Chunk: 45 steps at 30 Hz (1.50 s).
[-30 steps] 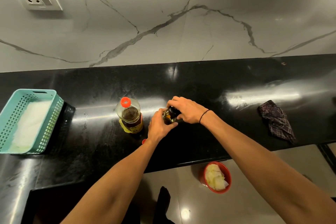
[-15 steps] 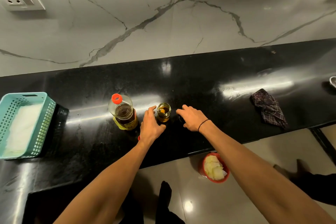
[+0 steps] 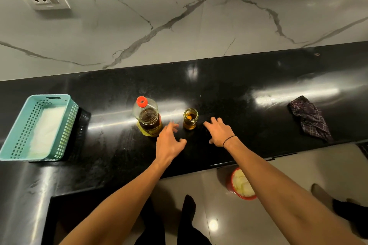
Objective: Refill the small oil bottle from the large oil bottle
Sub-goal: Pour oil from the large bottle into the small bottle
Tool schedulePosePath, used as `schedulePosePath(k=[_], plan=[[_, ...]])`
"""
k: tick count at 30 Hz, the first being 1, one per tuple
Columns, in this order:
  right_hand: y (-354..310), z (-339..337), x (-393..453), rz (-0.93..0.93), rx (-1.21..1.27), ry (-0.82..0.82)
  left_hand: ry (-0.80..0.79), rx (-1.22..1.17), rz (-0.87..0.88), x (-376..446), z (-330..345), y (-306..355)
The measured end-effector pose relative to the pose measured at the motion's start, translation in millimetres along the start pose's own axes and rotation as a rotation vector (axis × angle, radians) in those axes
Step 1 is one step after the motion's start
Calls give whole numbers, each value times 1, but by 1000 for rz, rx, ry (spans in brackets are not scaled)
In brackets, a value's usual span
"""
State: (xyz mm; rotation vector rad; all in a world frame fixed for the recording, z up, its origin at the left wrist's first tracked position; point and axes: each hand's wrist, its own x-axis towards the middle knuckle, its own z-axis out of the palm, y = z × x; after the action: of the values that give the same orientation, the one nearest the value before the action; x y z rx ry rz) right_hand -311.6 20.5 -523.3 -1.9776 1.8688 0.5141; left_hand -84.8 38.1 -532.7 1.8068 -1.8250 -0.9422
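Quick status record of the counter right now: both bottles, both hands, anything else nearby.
large bottle: upright on counter, red cap on
small bottle: upright, open top, some oil inside, right of large bottle
left hand: open, empty, between the two bottles
right hand: open, empty, right of small bottle
basket: counter's left end
cloth: counter's right end

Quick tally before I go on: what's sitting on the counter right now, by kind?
Oil bottles: 2, the large oil bottle with its red cap on, the small oil bottle open
Baskets: 1, the teal basket
Cloths: 1, the dark checked cloth
Total: 4
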Motion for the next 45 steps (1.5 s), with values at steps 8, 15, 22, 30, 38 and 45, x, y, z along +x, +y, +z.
schedulePosePath(k=[8, 15, 22, 30, 38, 45], plan=[[-3, -6, -10, 50, -51, 310, -8, -22, 2, -7, -34, -20], [-49, -41, -12, -190, 334, 683, 2, 45, 63, -10, -48, -37], [-146, -44, -2, -389, 881, 375, 137, 55, 41, -15, -79, -68], [-188, -39, 30, -206, 1048, 391, 223, 27, -20, -10, -118, -110], [-203, -35, 49, -149, 1085, 475, 208, 8, -35, -12, -122, -123], [-208, -59, 47, -255, 1131, 568, 138, -17, -17, -8, -114, -121]])
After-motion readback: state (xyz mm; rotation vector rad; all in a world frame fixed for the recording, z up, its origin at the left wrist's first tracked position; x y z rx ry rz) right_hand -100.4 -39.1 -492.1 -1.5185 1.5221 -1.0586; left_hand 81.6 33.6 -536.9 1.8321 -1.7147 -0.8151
